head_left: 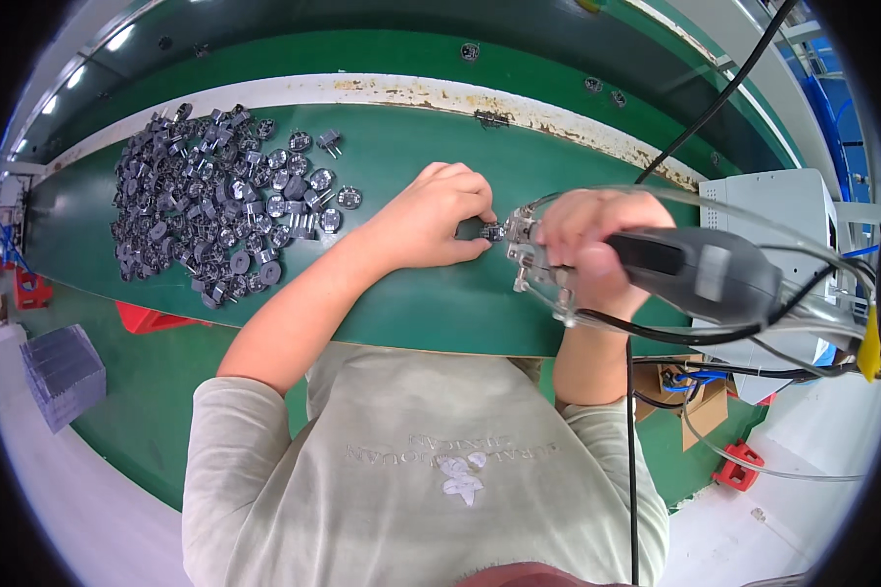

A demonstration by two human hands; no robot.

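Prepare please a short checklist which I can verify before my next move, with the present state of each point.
1. Left hand pinches the small dark part between its fingers: ok.
2. Right hand is around the front of the grey-and-black tool: ok, although the hand is blurred.
3. Part properly seated against the clear front piece: cannot tell; they are very close, but contact is too small to see.
4. Pile of parts apart from both hands: ok, it lies to the left on the green table.
5. Black cable clear of the right wrist: not ok, it appears to cross in front of it.
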